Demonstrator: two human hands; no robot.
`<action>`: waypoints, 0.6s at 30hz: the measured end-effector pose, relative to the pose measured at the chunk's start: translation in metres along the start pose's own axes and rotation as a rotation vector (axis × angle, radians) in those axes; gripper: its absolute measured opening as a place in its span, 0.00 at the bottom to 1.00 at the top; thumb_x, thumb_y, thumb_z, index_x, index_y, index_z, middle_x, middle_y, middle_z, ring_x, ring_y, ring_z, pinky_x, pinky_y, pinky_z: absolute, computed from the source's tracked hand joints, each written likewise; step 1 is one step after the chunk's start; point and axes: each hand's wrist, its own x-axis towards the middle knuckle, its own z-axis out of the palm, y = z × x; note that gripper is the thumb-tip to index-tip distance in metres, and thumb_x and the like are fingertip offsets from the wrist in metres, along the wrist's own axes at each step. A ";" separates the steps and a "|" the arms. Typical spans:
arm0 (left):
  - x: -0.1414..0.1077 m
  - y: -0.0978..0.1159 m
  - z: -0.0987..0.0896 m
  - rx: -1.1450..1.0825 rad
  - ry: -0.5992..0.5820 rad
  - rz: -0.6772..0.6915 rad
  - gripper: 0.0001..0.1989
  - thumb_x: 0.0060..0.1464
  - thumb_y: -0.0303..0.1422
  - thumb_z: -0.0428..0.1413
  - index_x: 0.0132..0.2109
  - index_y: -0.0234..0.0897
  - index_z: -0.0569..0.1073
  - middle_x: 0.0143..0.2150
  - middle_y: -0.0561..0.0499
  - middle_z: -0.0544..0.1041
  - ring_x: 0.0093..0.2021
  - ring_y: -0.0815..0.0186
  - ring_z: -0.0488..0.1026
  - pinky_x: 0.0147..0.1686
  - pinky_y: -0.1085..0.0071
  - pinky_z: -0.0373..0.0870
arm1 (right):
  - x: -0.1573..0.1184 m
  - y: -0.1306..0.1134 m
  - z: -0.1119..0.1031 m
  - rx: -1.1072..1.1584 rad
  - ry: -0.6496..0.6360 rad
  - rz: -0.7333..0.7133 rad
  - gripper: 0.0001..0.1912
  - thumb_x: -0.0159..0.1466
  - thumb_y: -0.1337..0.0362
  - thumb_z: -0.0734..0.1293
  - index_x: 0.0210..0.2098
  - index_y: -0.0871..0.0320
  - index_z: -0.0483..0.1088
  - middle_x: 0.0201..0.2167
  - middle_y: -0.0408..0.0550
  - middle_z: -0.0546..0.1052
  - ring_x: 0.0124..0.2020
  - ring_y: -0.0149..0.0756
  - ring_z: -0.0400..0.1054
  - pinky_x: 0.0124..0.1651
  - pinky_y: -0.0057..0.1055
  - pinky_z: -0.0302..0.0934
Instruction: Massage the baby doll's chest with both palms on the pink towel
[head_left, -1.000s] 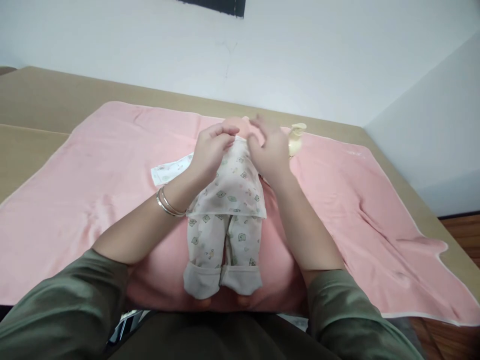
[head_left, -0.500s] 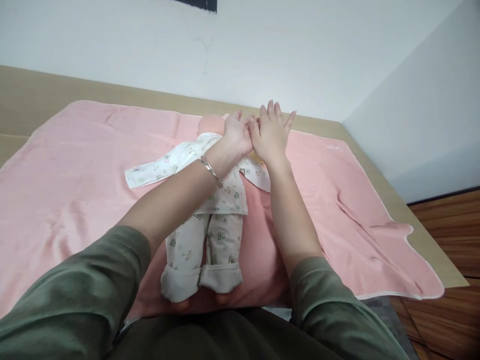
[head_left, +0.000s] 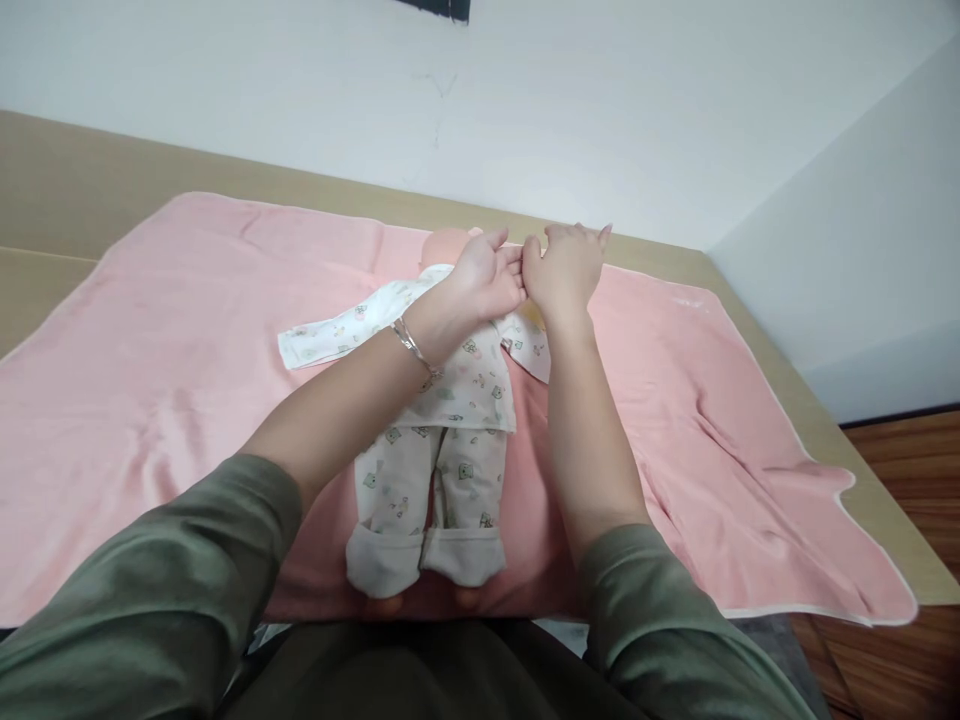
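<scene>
I can't read the blanket's (head_left: 195, 320) mark (head_left: 694, 303) at right or tell the right hand's (head_left: 566, 268) grip; left hand (head_left: 484, 275) open, central doll (head_left: 442, 246) in white printed pyjamas (head_left: 469, 470).

Wide stretches of the pink blanket (head_left: 750, 420) leave passage on either side of the clothed doll (head_left: 472, 395), though its outstretched sleeve (head_left: 326, 337) crosses the near-left approach. The left hand (head_left: 486, 280) and right hand (head_left: 564, 270), close together, obstruct the upper chest; the wall (head_left: 300, 100) bounds the worktop (head_left: 60, 185) behind.
</scene>
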 end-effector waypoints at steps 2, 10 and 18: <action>-0.011 0.004 -0.009 0.033 0.031 0.021 0.28 0.72 0.40 0.43 0.72 0.34 0.64 0.63 0.39 0.78 0.71 0.56 0.70 0.70 0.62 0.68 | 0.001 -0.001 0.002 -0.020 0.008 0.020 0.26 0.74 0.59 0.51 0.50 0.64 0.77 0.51 0.63 0.81 0.64 0.57 0.68 0.77 0.71 0.33; -0.071 0.023 -0.039 0.178 0.033 0.096 0.32 0.69 0.39 0.44 0.77 0.40 0.56 0.73 0.40 0.68 0.75 0.57 0.64 0.72 0.59 0.64 | -0.006 -0.007 0.004 -0.125 -0.011 0.083 0.22 0.71 0.64 0.55 0.52 0.65 0.76 0.53 0.66 0.76 0.65 0.58 0.64 0.75 0.72 0.39; -0.094 0.046 -0.035 0.188 0.041 0.186 0.31 0.71 0.37 0.42 0.76 0.37 0.55 0.69 0.40 0.74 0.70 0.55 0.71 0.72 0.54 0.65 | -0.008 -0.012 0.003 -0.036 0.032 0.165 0.21 0.66 0.67 0.56 0.48 0.63 0.78 0.53 0.64 0.77 0.65 0.57 0.64 0.72 0.70 0.48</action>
